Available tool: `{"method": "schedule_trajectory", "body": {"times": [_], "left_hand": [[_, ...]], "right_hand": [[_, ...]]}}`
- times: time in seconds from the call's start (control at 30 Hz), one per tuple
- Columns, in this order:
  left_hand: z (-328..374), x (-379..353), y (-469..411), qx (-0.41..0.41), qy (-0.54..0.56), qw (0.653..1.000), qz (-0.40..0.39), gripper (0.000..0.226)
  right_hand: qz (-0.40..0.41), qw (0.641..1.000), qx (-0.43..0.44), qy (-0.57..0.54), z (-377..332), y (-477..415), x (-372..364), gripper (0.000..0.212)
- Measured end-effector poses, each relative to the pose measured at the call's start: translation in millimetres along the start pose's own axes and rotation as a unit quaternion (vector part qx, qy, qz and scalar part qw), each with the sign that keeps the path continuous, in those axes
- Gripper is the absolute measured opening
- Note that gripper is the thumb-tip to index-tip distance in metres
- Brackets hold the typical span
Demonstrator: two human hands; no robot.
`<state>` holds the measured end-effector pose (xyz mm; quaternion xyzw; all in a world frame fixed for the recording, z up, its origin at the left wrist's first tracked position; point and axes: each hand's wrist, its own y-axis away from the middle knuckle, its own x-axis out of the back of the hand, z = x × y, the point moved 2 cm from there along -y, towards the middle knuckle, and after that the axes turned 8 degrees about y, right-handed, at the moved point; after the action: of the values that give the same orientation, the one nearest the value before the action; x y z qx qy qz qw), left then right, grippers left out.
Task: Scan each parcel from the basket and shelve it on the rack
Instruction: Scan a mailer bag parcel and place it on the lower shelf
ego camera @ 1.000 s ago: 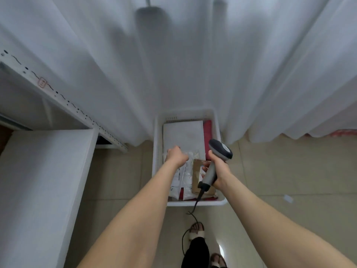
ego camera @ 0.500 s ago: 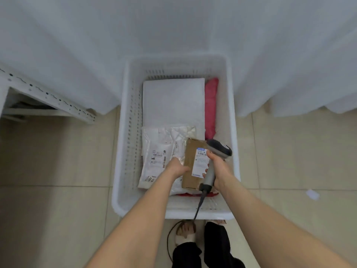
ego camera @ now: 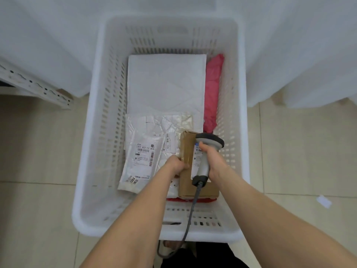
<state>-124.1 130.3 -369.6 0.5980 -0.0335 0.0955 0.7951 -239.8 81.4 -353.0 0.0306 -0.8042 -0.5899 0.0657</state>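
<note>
A white slotted basket (ego camera: pixel 92 151) stands on the floor below me. Inside lie a large white mailer (ego camera: pixel 166 84), a pink bag (ego camera: pixel 212 89) along the right wall, white plastic parcels with labels (ego camera: pixel 143 157), and a brown cardboard box (ego camera: pixel 187 149) with a white label. My left hand (ego camera: pixel 176 164) grips the left edge of the cardboard box. My right hand (ego camera: pixel 212 161) holds a grey handheld scanner (ego camera: pixel 204 161) over the box's label, its head pointing away from me. The scanner's cable (ego camera: pixel 190 213) trails down toward my feet.
A white perforated rack post (ego camera: pixel 36 86) shows at the left edge. White curtains (ego camera: pixel 289 45) hang behind and beside the basket. Beige floor tiles surround it, with a small white scrap (ego camera: pixel 324 201) at the right. My dark trousers and feet are at the bottom.
The view has tilted down and closed in on the basket. My left hand went from the white parcels to the cardboard box's edge. The scanner now sits over the box's label.
</note>
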Motion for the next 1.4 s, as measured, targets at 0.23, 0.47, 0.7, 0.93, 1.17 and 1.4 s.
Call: {"method": "schedule_trajectory", "body": {"times": [0.23, 0.47, 0.7, 0.93, 1.17, 1.4], "left_hand": [[39, 61, 79, -0.1, 0.053, 0.984, 0.136, 0.039], [96, 147, 221, -0.173, 0.095, 0.959, 0.206, 0.04], [143, 212, 383, -0.235, 0.119, 0.944, 0.198, 0.037], [163, 256, 500, -0.263, 0.157, 0.931, 0.198, 0.049], [153, 253, 620, -0.309, 0.234, 0.905, 0.178, 0.031], [109, 234, 698, -0.352, 0.292, 0.851, 0.258, 0.027]], "right_hand": [[-0.052, 0.997, 0.058, -0.016, -33, 85, -8, 0.032], [-0.102, 0.989, 0.104, -0.018, -83, 237, -37, 0.014], [-0.105, 0.98, 0.166, -0.028, -142, 410, -55, 0.037], [-0.079, 0.969, 0.225, -0.063, -176, 542, -47, 0.056], [-0.144, 0.956, 0.254, -0.024, -177, 638, -31, 0.048], [-0.21, 0.92, 0.326, 0.059, -147, 719, 5, 0.029]]}}
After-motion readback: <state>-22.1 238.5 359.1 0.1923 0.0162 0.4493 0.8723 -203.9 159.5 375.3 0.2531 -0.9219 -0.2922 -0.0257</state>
